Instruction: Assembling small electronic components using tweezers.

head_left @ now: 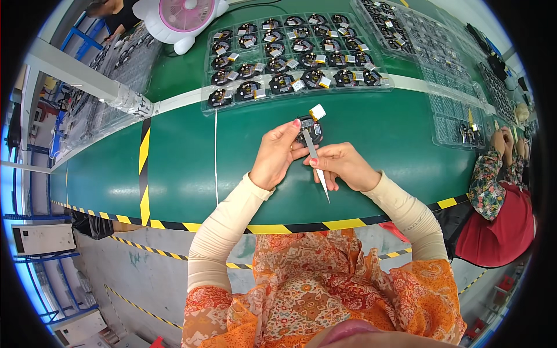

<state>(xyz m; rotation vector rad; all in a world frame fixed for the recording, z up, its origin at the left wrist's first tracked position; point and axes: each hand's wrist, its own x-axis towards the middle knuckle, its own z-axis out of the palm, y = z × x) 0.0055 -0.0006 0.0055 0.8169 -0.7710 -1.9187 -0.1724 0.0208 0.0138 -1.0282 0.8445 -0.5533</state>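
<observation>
My left hand [279,152] is closed on the edge of a small round black circuit assembly [316,131], held above the green bench. A silver battery pouch [317,112] with a yellow strip sticks out from its far side. Between the thumb and fingers of my right hand [342,165] is a pair of metal tweezers [319,174]. Their sharp tips point down toward me, while the blunt end lies over the assembly. Whether that end touches it, I cannot tell. Beyond my hands lies a clear tray [232,104] with rows of similar black assemblies and batteries.
A pink and white fan [184,14] stands at the back left, near a white post [75,69]. More clear trays [444,136] lie to the right, beside a person in a red garment [499,232]. Black and yellow tape [301,228] lines the bench's near edge.
</observation>
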